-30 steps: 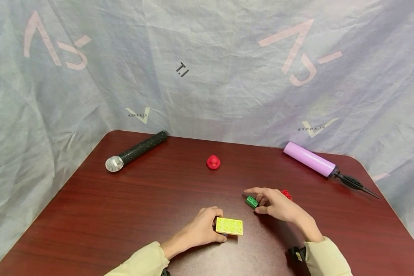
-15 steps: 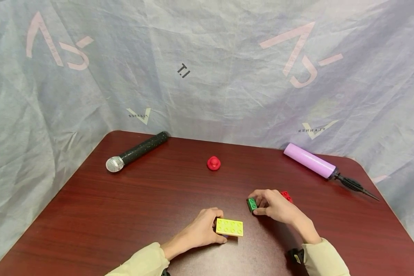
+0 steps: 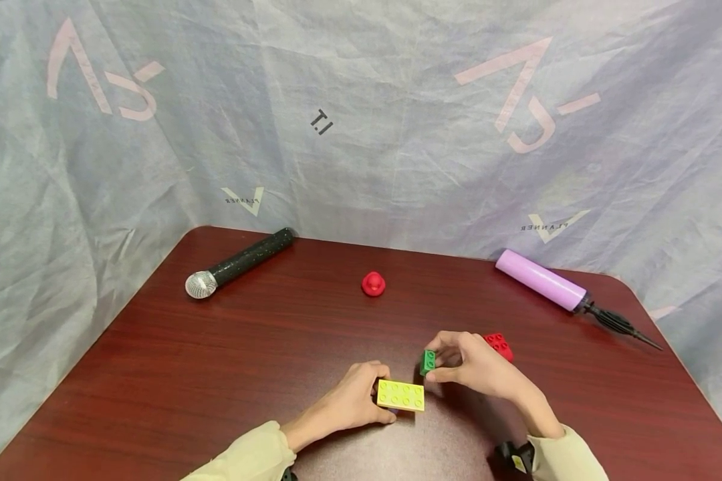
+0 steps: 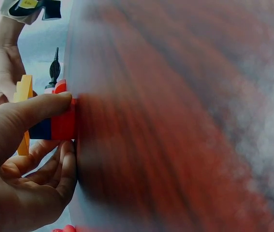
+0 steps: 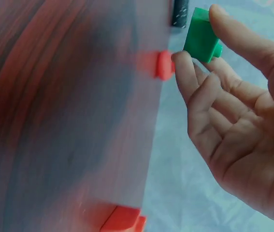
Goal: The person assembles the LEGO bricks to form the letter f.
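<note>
My left hand (image 3: 355,395) grips a stack of toy building bricks near the front of the table. A yellow brick (image 3: 400,395) with studs tops the stack. Below it the left wrist view shows a blue brick (image 4: 40,130) and a red brick (image 4: 64,126), between thumb and fingers. My right hand (image 3: 487,364) pinches a small green brick (image 3: 428,363) by its ends, just right of and beyond the yellow one. In the right wrist view the green brick (image 5: 202,36) hangs between thumb and fingertips, apart from the table. A loose red brick (image 3: 499,347) lies behind the right hand, partly hidden.
On the dark red table (image 3: 265,334), a black microphone (image 3: 241,262) lies at the back left. A small red hat-shaped piece (image 3: 373,284) sits at the back middle, and a purple hand pump (image 3: 544,280) at the back right. A grey printed cloth (image 3: 361,133) hangs behind.
My right hand has closed its fingers on the green brick, turned it and brought it left toward the stack. More of the loose red brick shows. The left hand stays still.
</note>
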`<state>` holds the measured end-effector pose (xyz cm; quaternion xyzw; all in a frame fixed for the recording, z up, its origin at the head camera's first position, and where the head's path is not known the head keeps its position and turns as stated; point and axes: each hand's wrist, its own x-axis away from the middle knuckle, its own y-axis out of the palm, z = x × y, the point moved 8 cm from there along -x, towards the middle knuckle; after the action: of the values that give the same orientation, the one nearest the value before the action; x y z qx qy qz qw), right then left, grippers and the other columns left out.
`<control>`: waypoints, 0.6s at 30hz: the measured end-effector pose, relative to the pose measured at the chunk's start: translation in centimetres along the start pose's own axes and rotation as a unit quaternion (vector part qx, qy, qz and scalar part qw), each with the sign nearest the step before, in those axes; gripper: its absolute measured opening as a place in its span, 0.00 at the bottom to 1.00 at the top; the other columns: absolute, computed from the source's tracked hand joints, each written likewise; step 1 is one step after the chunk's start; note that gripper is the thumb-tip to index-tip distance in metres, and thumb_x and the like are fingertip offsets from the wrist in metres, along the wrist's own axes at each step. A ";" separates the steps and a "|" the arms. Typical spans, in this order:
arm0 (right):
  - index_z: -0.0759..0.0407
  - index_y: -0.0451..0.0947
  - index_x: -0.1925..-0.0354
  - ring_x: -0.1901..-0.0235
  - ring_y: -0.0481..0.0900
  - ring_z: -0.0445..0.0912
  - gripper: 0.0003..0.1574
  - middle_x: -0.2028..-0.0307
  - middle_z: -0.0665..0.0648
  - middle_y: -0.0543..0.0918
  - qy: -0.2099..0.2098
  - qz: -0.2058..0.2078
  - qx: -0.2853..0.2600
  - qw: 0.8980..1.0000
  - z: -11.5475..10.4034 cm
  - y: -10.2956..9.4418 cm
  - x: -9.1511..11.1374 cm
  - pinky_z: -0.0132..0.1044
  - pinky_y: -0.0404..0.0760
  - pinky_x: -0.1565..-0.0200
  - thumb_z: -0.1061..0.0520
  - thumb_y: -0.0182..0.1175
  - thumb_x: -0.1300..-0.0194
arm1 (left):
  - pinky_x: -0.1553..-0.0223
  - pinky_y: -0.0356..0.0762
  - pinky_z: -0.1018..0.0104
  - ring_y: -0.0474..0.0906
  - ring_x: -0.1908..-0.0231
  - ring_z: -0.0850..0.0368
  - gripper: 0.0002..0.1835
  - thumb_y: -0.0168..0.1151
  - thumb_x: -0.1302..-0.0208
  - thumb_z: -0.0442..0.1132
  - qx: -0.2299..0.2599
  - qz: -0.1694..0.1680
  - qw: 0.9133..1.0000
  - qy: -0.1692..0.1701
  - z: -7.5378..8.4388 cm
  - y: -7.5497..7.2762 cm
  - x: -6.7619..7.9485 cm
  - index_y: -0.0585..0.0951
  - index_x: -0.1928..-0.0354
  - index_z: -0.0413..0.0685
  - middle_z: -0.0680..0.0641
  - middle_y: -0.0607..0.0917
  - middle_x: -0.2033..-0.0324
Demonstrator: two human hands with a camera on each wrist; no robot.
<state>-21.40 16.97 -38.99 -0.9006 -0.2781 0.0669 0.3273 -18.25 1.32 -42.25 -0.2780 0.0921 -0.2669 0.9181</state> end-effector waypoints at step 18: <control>0.44 0.83 0.62 0.64 0.81 0.38 0.16 0.65 0.39 0.85 -0.063 -0.015 0.027 0.998 -4.9 3.2 -0.2 0.32 0.76 0.67 0.48 0.75 0.49 | 0.71 0.71 0.76 0.68 0.73 0.71 0.18 0.80 0.60 0.30 0.001 -0.003 1.000 0.016 0.1 -0.1 0.0 0.79 0.68 0.44 0.58 0.75 0.73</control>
<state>-18.65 12.13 -37.21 -0.8810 -0.3099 0.1264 0.3345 -18.31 1.32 -42.14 -0.2730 0.1062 -0.2741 0.9160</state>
